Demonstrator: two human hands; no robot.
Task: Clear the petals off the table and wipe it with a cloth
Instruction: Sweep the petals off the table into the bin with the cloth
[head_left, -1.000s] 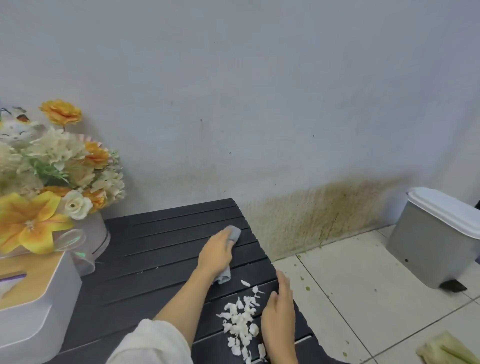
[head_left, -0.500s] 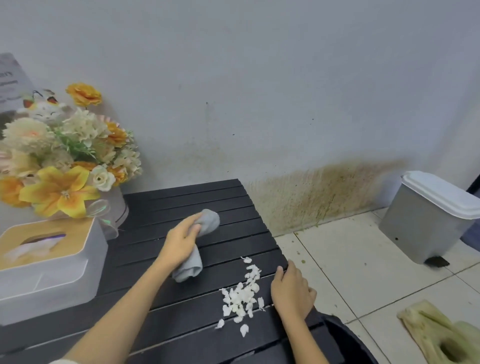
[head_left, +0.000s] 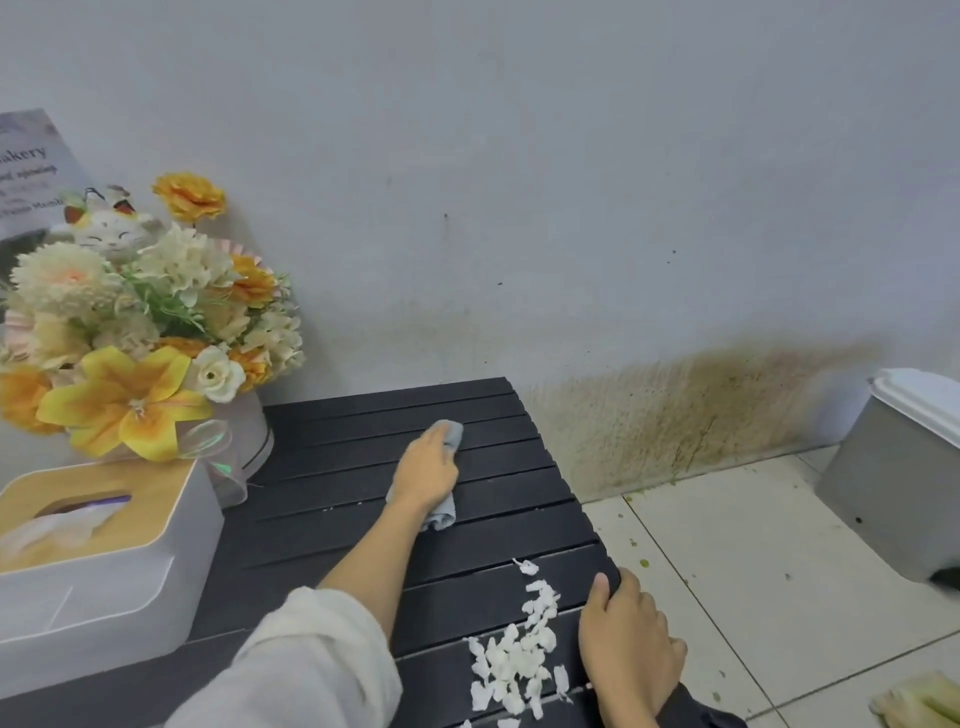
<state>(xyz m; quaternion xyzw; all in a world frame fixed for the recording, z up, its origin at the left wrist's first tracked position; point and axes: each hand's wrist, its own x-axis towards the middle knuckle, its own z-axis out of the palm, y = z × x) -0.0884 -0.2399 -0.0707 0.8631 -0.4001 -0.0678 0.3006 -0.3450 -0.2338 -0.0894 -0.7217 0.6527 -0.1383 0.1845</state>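
Observation:
A black slatted table (head_left: 332, 519) stands against the wall. My left hand (head_left: 427, 470) presses a grey cloth (head_left: 448, 467) flat on the slats near the table's middle, towards the back. A heap of white petals (head_left: 519, 657) lies near the front right corner. My right hand (head_left: 626, 642) rests on the table's right edge just beside the petals, fingers curled over the edge and holding nothing.
A bouquet of yellow and cream flowers (head_left: 140, 332) in a round box and a white tissue box (head_left: 88, 561) occupy the table's left side. On the tiled floor to the right stand a grey lidded bin (head_left: 898, 467) and a yellow-green object (head_left: 919, 704).
My left hand has slid the cloth from the left of the petals towards the back of the table. My right hand stays at the table's right edge by the petals.

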